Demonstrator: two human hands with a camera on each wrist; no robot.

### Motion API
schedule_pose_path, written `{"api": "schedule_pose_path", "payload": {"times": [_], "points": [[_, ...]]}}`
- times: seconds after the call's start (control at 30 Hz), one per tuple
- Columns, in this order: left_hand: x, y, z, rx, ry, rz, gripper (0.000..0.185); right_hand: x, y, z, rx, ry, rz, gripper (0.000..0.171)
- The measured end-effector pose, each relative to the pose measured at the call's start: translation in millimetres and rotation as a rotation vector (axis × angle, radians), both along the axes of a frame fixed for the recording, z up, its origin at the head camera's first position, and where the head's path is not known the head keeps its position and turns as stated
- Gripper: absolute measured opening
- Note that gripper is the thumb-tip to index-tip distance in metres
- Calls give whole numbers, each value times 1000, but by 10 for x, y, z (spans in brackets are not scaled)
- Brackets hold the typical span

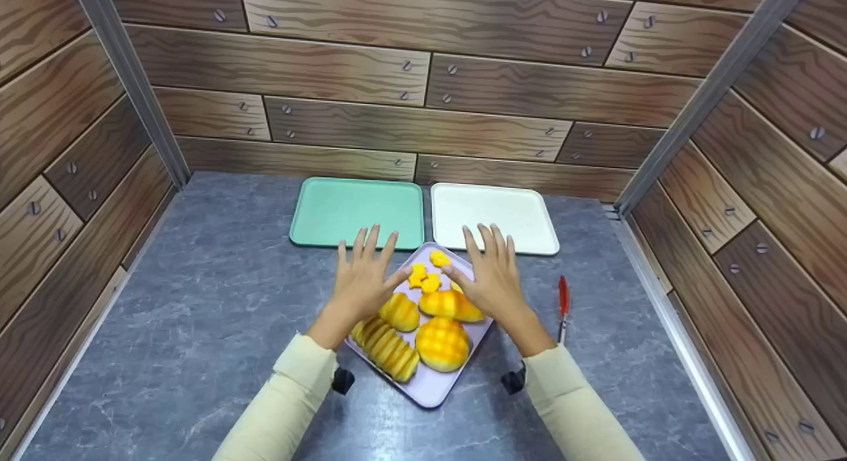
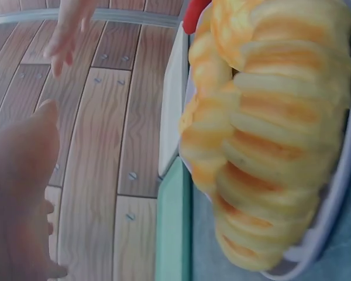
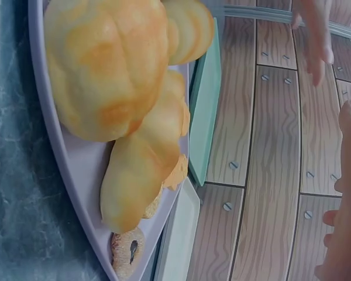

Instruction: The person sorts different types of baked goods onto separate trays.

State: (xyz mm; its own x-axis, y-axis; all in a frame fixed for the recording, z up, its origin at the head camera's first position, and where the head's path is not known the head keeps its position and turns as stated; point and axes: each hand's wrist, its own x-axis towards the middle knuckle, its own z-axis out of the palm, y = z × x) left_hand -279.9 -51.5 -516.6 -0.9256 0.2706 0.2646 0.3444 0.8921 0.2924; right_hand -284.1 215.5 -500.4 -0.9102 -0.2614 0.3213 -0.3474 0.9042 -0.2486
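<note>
A lilac tray (image 1: 433,385) lies on the grey counter, loaded with golden bread rolls (image 1: 442,342), a long ridged loaf (image 1: 386,347) and small yellow star-shaped pieces (image 1: 423,278). My left hand (image 1: 362,276) hovers over the tray's left edge with fingers spread and straight, holding nothing. My right hand (image 1: 488,272) hovers over the tray's right edge, fingers likewise straight and empty. The ridged loaf (image 2: 269,146) fills the left wrist view. In the right wrist view a round roll (image 3: 108,64) sits on the lilac tray (image 3: 76,175).
A mint green tray (image 1: 351,213) and a white tray (image 1: 496,213) sit side by side behind the lilac tray, near the wood-pattern back wall. A red-handled tool (image 1: 563,305) lies on the counter right of my right hand. Wood-pattern walls close in both sides.
</note>
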Motion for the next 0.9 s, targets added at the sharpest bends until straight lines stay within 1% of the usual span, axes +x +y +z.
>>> {"api": "schedule_pose_path", "payload": {"times": [0.1, 0.13, 0.23, 0.37, 0.5, 0.57, 0.77, 0.83, 0.9], "points": [[2, -38, -27, 40, -9, -4, 72, 26, 29, 4, -35, 1, 4, 81], [2, -59, -56, 72, -10, -6, 70, 50, 50, 4, -54, -2, 3, 80], [1, -120, -150, 193, -25, -18, 62, 133, 132, -4, -127, -10, -1, 76], [-36, -194, -308, 366, -17, -41, 45, 270, 259, -38, -238, -29, -22, 71], [-84, -262, -484, 511, -41, -60, 31, 398, 407, -140, -313, -45, -70, 67], [-107, -292, -570, 570, -76, -61, 29, 454, 489, -210, -330, -52, -100, 65], [-174, -320, -778, 725, -236, -55, 26, 642, 769, -398, -355, -96, -183, 62], [-194, -327, -829, 760, -272, -53, 25, 696, 849, -447, -366, -111, -207, 63], [-212, -334, -875, 781, -292, -50, 24, 745, 917, -487, -376, -124, -230, 63]]}}
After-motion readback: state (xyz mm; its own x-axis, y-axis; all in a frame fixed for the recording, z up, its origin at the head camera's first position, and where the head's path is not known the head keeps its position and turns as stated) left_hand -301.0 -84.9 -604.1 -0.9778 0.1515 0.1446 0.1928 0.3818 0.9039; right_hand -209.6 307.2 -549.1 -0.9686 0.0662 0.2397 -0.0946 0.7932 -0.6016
